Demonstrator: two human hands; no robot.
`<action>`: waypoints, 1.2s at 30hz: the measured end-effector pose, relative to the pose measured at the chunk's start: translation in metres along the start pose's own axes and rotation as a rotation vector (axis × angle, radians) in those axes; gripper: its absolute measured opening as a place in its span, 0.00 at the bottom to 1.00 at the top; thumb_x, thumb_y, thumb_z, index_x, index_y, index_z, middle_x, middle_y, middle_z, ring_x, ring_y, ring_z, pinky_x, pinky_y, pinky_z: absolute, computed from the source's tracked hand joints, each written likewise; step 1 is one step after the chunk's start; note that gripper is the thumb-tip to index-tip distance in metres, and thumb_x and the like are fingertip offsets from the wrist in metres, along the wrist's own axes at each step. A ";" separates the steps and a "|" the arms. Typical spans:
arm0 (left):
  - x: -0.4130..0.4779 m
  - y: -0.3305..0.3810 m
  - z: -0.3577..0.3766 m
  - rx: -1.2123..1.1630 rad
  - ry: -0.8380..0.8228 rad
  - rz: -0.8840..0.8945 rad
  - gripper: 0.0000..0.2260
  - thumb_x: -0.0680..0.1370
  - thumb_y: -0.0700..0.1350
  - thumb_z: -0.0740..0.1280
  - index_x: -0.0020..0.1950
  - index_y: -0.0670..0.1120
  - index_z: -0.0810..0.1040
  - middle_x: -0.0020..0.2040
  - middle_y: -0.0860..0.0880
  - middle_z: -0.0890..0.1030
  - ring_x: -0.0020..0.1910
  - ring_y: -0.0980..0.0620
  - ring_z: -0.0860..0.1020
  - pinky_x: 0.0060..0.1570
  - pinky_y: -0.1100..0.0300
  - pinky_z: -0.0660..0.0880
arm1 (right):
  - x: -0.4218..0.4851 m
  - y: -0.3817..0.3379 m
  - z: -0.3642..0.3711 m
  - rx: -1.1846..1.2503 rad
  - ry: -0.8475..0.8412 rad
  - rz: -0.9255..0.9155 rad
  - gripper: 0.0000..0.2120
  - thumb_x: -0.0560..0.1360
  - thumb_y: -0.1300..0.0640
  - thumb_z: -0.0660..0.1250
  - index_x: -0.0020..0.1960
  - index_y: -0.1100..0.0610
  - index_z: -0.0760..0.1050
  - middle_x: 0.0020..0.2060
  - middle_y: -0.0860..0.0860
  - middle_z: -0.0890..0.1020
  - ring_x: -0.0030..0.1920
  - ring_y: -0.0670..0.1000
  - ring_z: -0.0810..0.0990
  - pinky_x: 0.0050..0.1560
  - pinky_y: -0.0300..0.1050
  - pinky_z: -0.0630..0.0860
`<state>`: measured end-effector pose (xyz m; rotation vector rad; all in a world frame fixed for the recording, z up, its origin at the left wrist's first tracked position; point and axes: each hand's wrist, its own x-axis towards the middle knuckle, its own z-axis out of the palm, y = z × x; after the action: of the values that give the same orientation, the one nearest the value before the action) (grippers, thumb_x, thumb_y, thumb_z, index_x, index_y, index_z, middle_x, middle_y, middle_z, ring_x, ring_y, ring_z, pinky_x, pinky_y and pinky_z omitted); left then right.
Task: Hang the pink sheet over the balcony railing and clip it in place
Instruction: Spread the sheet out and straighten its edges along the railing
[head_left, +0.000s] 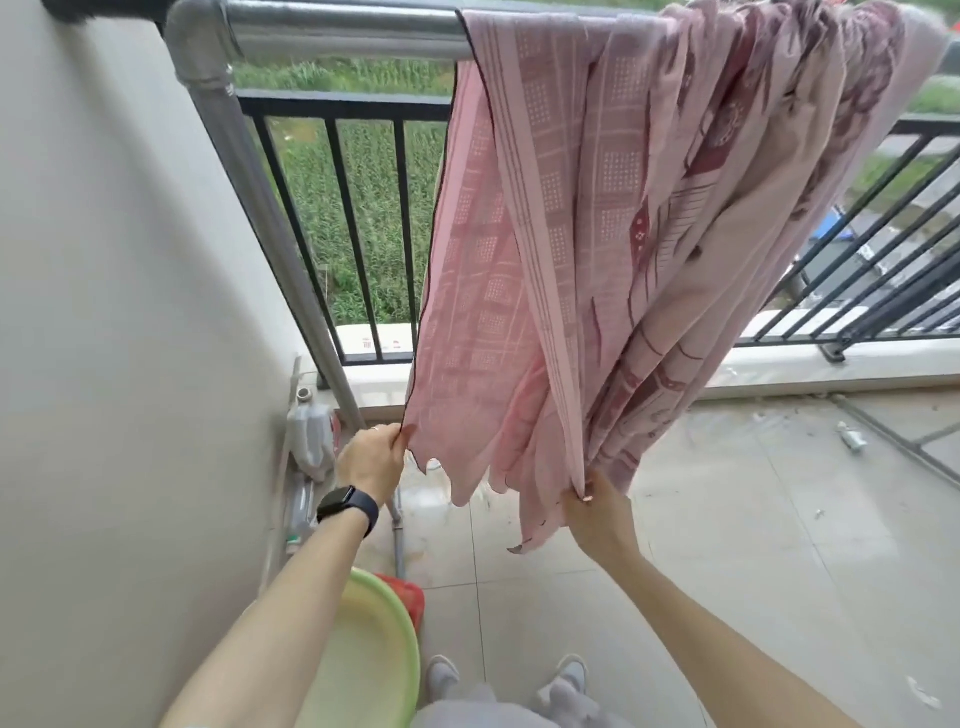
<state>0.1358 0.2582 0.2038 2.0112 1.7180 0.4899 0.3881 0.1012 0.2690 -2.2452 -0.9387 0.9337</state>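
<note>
**Spreading the hem.** The pink sheet (597, 234) is draped over the steel rail (337, 26) high above both grips, and its near panel hangs bunched in folds. My left grip (371, 457) pinches the lower left corner of the hem between thumb and fingers. My right grip (597, 514) is closed on a gathered fold of the lower edge, off to the right and slightly lower. Holding the hem at two points should, I judge, let me draw the cloth sideways and flat before clipping. Both arms reach forward, nearly straight; the left wrist carries a black watch (347, 506). No clip is in view. A green basin (363, 649) sits on the floor nearer me than my left grip.
</note>
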 end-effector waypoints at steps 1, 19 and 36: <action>-0.005 -0.009 -0.001 0.021 -0.027 -0.027 0.23 0.80 0.63 0.55 0.43 0.49 0.81 0.39 0.46 0.83 0.42 0.41 0.80 0.36 0.52 0.76 | 0.001 -0.010 0.002 0.016 0.000 -0.036 0.08 0.74 0.59 0.60 0.51 0.53 0.74 0.38 0.50 0.83 0.39 0.54 0.81 0.37 0.50 0.78; -0.045 -0.004 -0.028 -0.158 -0.328 -0.167 0.17 0.79 0.61 0.63 0.47 0.51 0.85 0.45 0.51 0.86 0.47 0.52 0.82 0.48 0.56 0.79 | -0.016 -0.079 0.088 -0.509 -0.522 -0.325 0.09 0.79 0.60 0.60 0.57 0.61 0.73 0.40 0.53 0.73 0.52 0.60 0.79 0.46 0.43 0.69; 0.018 0.182 -0.218 -0.502 0.157 0.168 0.27 0.76 0.63 0.65 0.70 0.50 0.69 0.63 0.55 0.74 0.60 0.56 0.75 0.56 0.61 0.70 | -0.027 -0.248 -0.147 -0.080 0.123 -1.214 0.13 0.78 0.57 0.67 0.61 0.53 0.79 0.57 0.45 0.80 0.56 0.43 0.79 0.60 0.40 0.76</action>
<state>0.1717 0.2761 0.4855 1.7854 1.3363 1.0443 0.3871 0.2048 0.5396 -1.2946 -1.9096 0.1800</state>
